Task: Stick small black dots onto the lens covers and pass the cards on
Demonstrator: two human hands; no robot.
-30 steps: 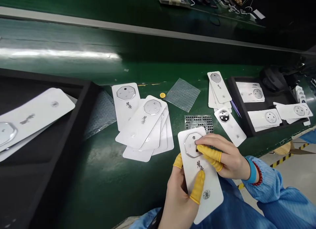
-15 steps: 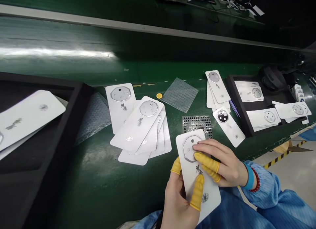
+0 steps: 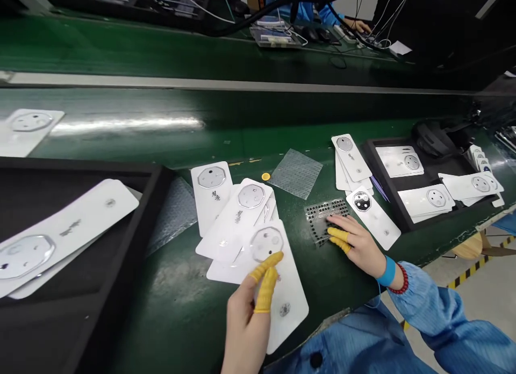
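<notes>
My left hand [image 3: 252,304], with yellow finger cots, holds a white phone back cover [image 3: 282,288] by its side, fingers resting near its octagonal camera ring. The cover lies low over the green bench, overlapping a fanned pile of white covers [image 3: 236,218]. My right hand [image 3: 352,242], also with yellow cots, reaches onto a clear sheet of small black dots [image 3: 324,215], fingertips pressed together on it. What the fingertips hold, if anything, I cannot make out.
A black tray with white covers [image 3: 60,239] sits at the left. Another black tray of covers [image 3: 423,186] stands at the right, with a small stack of covers [image 3: 350,159] beside it. A bubble-wrap square [image 3: 296,172] lies behind. Another person's hand [image 3: 358,24] works across the conveyor.
My left hand has carried the cover leftward and down toward the pile. My right hand has let go of it and moved right onto the dot sheet. The camera view tilted up.
</notes>
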